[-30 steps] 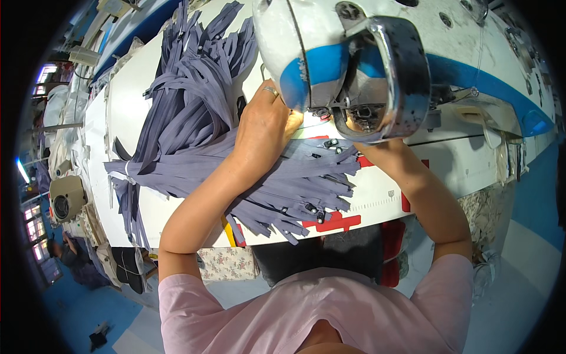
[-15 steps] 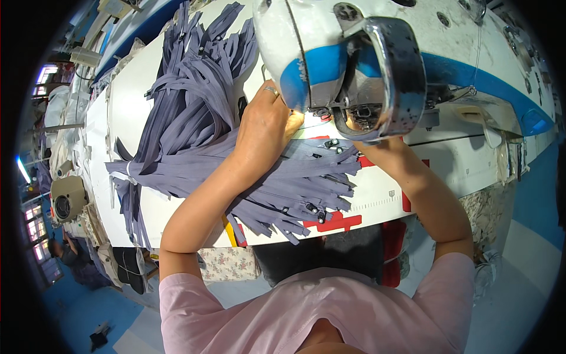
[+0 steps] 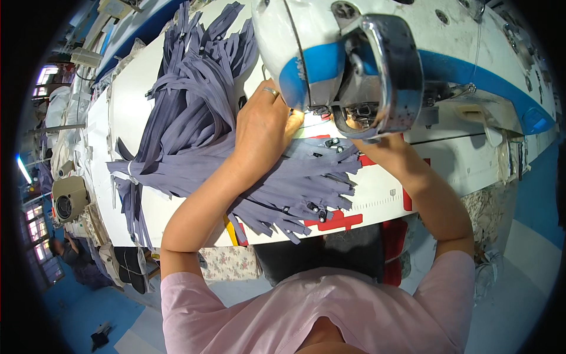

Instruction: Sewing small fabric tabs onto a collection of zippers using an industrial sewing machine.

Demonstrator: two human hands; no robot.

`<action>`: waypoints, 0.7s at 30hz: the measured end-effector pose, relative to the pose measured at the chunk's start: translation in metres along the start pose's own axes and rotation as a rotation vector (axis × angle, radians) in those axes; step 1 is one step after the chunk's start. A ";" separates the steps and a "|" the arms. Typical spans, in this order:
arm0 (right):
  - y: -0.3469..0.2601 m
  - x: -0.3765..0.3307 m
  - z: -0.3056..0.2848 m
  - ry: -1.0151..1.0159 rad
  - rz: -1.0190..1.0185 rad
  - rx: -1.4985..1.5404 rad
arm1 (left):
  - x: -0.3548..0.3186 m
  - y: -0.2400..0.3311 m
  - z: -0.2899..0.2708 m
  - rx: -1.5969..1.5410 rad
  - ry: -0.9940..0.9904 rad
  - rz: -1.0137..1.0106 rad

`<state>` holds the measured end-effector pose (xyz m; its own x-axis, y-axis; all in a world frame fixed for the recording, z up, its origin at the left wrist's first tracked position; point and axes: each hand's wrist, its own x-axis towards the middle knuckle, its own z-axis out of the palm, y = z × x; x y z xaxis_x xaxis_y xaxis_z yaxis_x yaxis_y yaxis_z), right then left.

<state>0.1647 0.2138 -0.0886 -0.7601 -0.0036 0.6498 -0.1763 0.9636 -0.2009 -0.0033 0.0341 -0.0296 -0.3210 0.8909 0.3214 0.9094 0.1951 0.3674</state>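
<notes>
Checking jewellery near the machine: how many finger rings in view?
1: a silver metal ring on the left hand. The right hand is mostly hidden by the white-and-blue sewing machine, so a ring there could be missed; background person too small to tell.

Sewing machine (image 3: 321,29), cut off by the upper edge; it conceals most of the right hand (image 3: 383,147) and some fingers of the left hand (image 3: 260,121), so anything held there cannot be determined. Pink shirt (image 3: 377,307), cropped below. Distant person (image 3: 81,261), too small for detail.

Beige rounded casing (image 3: 69,197) at left, floral cloth (image 3: 230,263), distant person (image 3: 81,262), blue floor (image 3: 112,302)
</notes>
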 end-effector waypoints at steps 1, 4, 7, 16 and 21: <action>-0.003 0.004 -0.008 -0.052 0.042 0.092 | -0.002 0.000 -0.001 0.026 0.022 0.000; -0.005 0.004 -0.019 -0.072 0.160 0.391 | 0.001 0.006 -0.011 -0.057 -0.029 -0.077; -0.005 0.025 -0.045 -0.063 0.070 0.413 | -0.001 0.001 -0.030 -0.126 -0.077 -0.115; -0.015 0.038 -0.060 -0.398 0.355 0.864 | 0.011 -0.028 -0.074 0.643 0.311 0.083; -0.029 0.049 -0.067 -0.264 -0.023 0.467 | -0.014 0.017 -0.057 -0.075 -0.185 0.238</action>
<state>0.1748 0.2039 -0.0017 -0.8736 -0.1490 0.4632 -0.4088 0.7410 -0.5327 0.0015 0.0012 0.0213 -0.0413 0.9688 0.2444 0.9290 -0.0528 0.3662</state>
